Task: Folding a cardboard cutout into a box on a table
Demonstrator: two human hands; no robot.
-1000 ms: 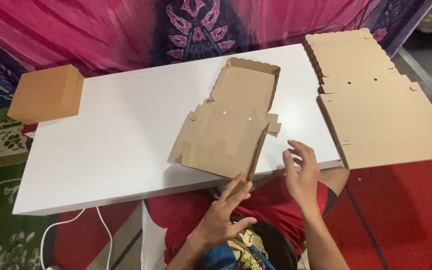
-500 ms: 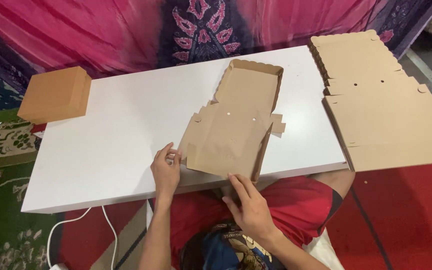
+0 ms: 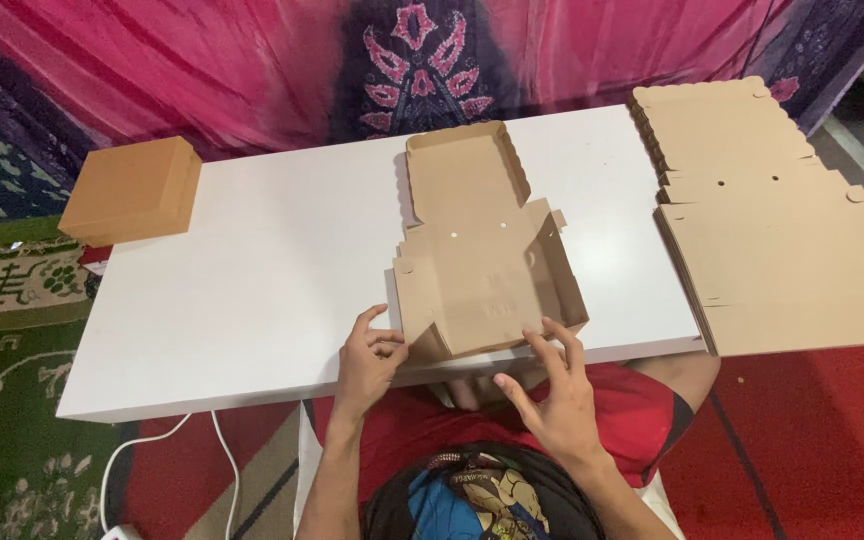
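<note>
We are seeing a brown cardboard box blank (image 3: pixel 482 250) lying half-folded, side flaps rising. It is sitting at the white table's (image 3: pixel 252 260) near edge, scalloped lid pointing away.

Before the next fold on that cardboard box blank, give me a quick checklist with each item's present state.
1. Left hand on the box blank at its near left corner: ok.
2. Right hand at the near right edge: ok.
3. Blank lying on the white table: ok.
4. Side walls raised along both sides: ok.
5. Near flap locked in: cannot tell.
6. Stack of flat blanks clear of the hands: ok.
</note>
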